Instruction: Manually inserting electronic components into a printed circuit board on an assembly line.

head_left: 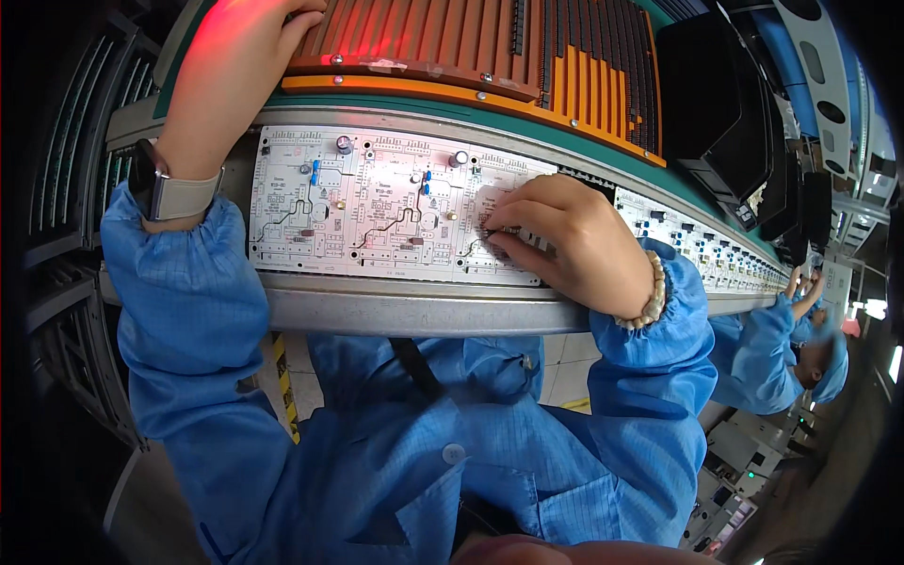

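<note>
Probably, the board [386, 207] under your right hand [570, 231] would feel light and stiff, like a thin slab. It lies flat before you, between the metal rail [433, 315] and the brown tray [414, 42]. Your right thumb and fingertips meet close together over its right part; whether a part is pinched between them, you can't tell from this view. Your left hand [252, 47] is over the tray's left end, its fingers curled and partly cut off, so its grip can't be told. Best hold the board by its bare long edges: the upright capacitors [459, 158] and blue parts [316, 172] look easy to bend or knock loose, and the smallest ones would likely slip between fingertips.
</note>
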